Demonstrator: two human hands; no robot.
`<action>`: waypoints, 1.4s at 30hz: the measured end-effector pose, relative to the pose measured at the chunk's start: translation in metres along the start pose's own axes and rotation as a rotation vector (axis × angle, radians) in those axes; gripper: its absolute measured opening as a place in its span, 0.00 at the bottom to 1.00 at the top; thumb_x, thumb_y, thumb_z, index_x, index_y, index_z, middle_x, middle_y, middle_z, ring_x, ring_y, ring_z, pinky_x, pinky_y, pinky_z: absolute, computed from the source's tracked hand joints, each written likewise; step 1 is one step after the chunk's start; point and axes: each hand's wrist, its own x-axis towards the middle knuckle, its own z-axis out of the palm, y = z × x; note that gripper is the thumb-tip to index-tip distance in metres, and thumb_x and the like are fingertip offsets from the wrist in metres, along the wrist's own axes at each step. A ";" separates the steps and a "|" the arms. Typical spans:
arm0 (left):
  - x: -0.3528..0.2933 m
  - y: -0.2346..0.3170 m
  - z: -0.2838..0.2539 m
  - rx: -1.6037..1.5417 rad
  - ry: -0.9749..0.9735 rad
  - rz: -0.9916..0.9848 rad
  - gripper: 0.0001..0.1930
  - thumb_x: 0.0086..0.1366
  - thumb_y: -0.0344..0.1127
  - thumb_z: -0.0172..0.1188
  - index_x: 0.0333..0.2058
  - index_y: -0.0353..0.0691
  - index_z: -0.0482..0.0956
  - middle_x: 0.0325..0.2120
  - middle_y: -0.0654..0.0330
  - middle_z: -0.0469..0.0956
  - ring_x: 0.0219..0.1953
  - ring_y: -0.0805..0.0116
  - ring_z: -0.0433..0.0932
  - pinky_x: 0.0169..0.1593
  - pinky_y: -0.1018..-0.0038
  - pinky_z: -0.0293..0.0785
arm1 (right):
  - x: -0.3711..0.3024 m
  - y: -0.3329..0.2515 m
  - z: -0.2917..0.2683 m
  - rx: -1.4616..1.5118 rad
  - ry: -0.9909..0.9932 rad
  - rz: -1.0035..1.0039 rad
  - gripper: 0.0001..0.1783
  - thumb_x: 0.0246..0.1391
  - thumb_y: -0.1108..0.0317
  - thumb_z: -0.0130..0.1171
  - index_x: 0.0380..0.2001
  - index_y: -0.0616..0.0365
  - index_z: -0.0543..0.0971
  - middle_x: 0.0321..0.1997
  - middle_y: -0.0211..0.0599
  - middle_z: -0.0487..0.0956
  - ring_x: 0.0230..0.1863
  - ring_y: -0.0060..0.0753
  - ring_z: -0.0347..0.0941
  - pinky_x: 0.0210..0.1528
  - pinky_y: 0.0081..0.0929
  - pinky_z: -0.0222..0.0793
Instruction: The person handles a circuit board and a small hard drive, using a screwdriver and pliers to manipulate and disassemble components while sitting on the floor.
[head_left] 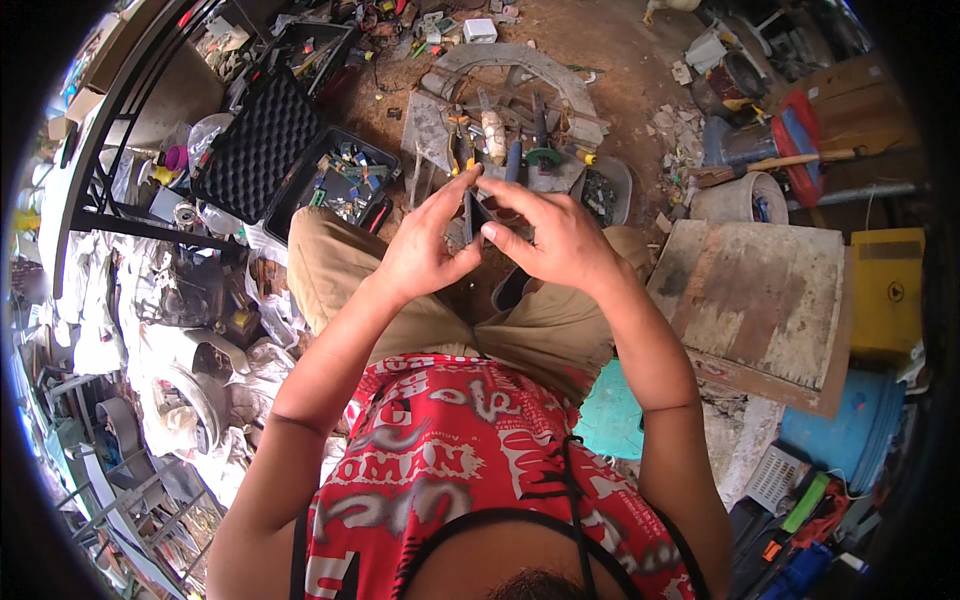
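Observation:
A thin, dark, flat slab [474, 216], phone-like in shape and seen nearly edge-on, is held up between my hands above my lap. My left hand [428, 246] grips it from the left, with the fingers pointing up along it. On the other side, my right hand [556, 238] pinches it between thumb and fingers. The slab's faces are mostly out of sight, so its exact kind is unclear. Just beyond my fingertips lie yellow-handled pliers [461, 146], a blue-handled tool [514, 160] and a tool with a green disc [543, 155].
An open black case [265, 145] with a foam-lined lid holds small parts to the left. A grey ring-shaped piece [520, 58] lies ahead. To my right are a stained wooden board [755, 300], a pale bucket [735, 203], a yellow case [888, 300] and a blue container [850, 425].

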 end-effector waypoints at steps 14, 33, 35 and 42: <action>-0.007 -0.011 0.008 -0.785 -0.167 -0.474 0.47 0.59 0.44 0.66 0.66 0.30 0.46 0.58 0.47 0.65 0.57 0.61 0.68 0.58 0.68 0.66 | -0.019 -0.003 0.032 -0.396 0.038 -0.077 0.04 0.50 0.70 0.53 0.29 0.60 0.72 0.19 0.44 0.77 0.22 0.47 0.77 0.25 0.41 0.74; -0.026 0.005 0.006 -1.347 -0.185 -0.589 0.33 0.62 0.34 0.58 0.62 0.30 0.55 0.54 0.52 0.70 0.54 0.65 0.73 0.56 0.68 0.72 | -0.009 0.003 -0.036 -0.097 -0.087 0.075 0.15 0.61 0.61 0.52 0.25 0.60 0.70 0.15 0.45 0.72 0.19 0.46 0.73 0.21 0.35 0.67; -0.028 0.001 0.002 -1.333 -0.230 -0.544 0.32 0.62 0.34 0.59 0.61 0.29 0.58 0.53 0.52 0.71 0.53 0.65 0.73 0.55 0.67 0.73 | -0.011 0.012 -0.037 0.116 -0.053 0.176 0.14 0.62 0.62 0.51 0.27 0.61 0.72 0.16 0.40 0.74 0.18 0.35 0.73 0.22 0.30 0.67; -0.035 -0.009 -0.005 -1.527 -0.193 -0.498 0.25 0.65 0.29 0.54 0.59 0.30 0.62 0.51 0.48 0.73 0.55 0.56 0.73 0.56 0.59 0.73 | -0.025 0.072 -0.040 0.701 -0.066 0.419 0.17 0.65 0.55 0.47 0.38 0.58 0.75 0.26 0.28 0.79 0.24 0.14 0.72 0.26 0.13 0.65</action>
